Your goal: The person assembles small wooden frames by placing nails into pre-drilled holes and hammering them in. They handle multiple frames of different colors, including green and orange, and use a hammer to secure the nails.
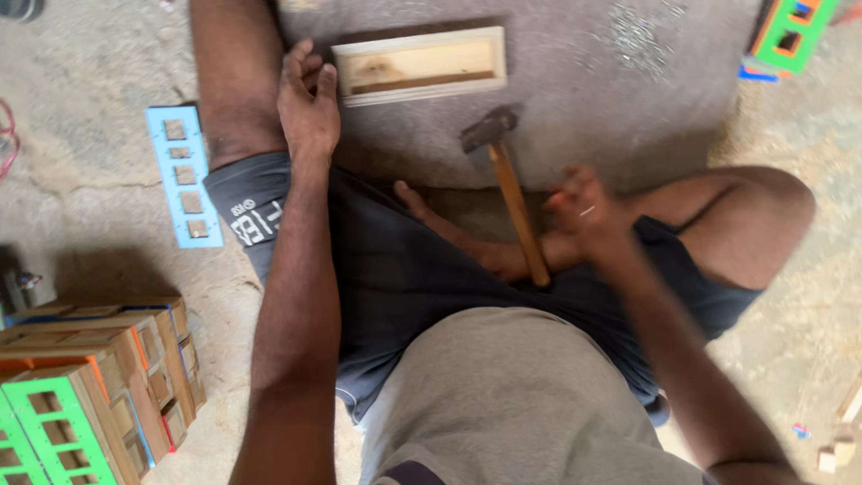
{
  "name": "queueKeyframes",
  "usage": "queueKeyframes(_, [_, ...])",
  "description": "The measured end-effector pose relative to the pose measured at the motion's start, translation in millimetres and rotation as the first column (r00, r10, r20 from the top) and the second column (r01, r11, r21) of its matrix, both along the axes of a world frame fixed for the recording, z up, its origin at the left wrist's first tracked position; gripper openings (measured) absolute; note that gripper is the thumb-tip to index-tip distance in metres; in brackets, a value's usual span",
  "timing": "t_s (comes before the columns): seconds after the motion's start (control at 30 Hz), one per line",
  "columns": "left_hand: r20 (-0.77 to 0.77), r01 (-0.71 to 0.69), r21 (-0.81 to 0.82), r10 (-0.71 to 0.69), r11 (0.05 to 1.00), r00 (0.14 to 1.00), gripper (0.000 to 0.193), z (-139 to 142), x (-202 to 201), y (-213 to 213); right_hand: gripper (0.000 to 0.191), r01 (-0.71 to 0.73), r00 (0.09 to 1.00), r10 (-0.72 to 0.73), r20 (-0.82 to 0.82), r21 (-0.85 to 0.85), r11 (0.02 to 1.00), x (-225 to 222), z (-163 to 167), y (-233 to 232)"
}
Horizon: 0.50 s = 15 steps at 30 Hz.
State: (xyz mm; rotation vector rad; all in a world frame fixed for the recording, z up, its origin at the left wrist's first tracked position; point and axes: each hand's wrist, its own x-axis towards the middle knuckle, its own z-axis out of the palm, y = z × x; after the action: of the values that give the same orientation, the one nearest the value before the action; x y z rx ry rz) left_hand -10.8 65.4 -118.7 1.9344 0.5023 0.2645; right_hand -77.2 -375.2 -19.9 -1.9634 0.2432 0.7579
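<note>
My left hand lies flat on my left knee and holds nothing; its fingertips reach toward a shallow pale wooden box frame on the grey mat. A hammer with a dark steel head and a wooden handle rests between my legs, its head toward the frame. My right hand is motion-blurred just right of the handle, apart from it. Its fingers are pinched around a thin pale sliver that looks like a small nail.
A light-blue strip with square cut-outs lies on the concrete at left. Stacked wooden boxes with green, orange and blue fronts stand at lower left. Another green and orange piece sits at top right, and small wood offcuts at lower right.
</note>
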Motion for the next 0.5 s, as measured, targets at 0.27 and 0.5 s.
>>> queueKeyframes(0.27, [-0.038, 0.006, 0.390, 0.010, 0.921, 0.999, 0.025, 33.1, 14.8, -41.6, 0.095, -0.496, 0.845, 0.518, 0.134, -0.166, 0.852, -24.9, -22.0, 22.9])
queueKeyframes(0.5, [0.563, 0.337, -0.373, -0.078, 0.865, 0.823, 0.037, 122.1, 30.0, -66.6, 0.083, 0.002, 0.968, -0.003, -0.252, -0.008, 1.000, -28.6, -3.8, 34.8])
